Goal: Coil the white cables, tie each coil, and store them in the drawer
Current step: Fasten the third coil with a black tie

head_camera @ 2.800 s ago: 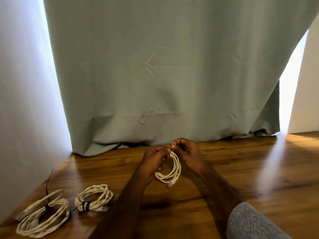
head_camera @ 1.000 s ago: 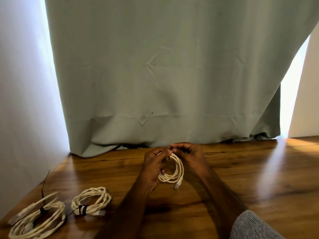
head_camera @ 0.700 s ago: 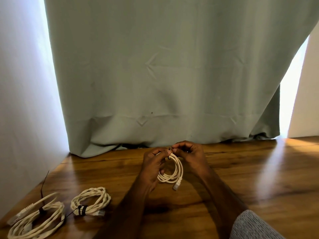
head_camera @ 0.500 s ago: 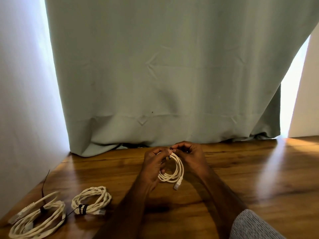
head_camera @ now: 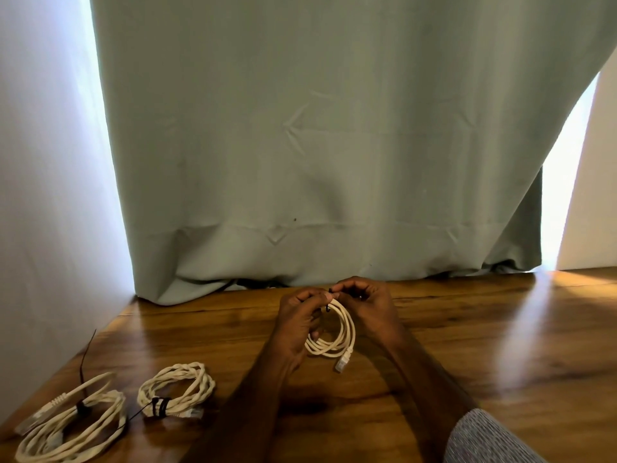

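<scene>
A small coil of white cable (head_camera: 337,339) hangs between my hands above the wooden table (head_camera: 484,345). My left hand (head_camera: 297,325) pinches the coil's top, and my right hand (head_camera: 367,309) pinches the same spot from the other side. A thin black tie (head_camera: 329,299) shows at that pinch point between the fingertips. The cable's plug (head_camera: 342,362) dangles at the bottom of the coil. Two other white coils lie at the table's left: a twisted one (head_camera: 177,389) bound with a black tie, and a larger one (head_camera: 66,426) with a long black tie end sticking up.
A grey-green curtain (head_camera: 317,145) hangs behind the table, its hem resting on the far edge. A white wall (head_camera: 40,195) borders the left side. No drawer is in view.
My hands have stayed together at the coil's top with small finger movements on the tie. The coil has hung lower and turned slightly. The two coils at the left have not moved.
</scene>
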Available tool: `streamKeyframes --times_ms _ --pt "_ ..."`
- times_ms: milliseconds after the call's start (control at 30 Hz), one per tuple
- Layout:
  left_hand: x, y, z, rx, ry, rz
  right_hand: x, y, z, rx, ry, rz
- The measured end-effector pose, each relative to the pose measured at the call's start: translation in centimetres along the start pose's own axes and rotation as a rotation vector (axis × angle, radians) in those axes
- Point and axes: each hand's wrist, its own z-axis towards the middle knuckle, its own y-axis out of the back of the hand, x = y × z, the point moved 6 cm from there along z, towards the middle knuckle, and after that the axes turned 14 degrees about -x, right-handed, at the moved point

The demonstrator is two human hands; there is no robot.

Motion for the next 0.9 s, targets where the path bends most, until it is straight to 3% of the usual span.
streamKeyframes --times_ms 900 --pt "-0.38 -0.03 -0.29 -0.010 0.009 0.025 -0.65 0.46 0.56 -0.029 -0.034 -0.025"
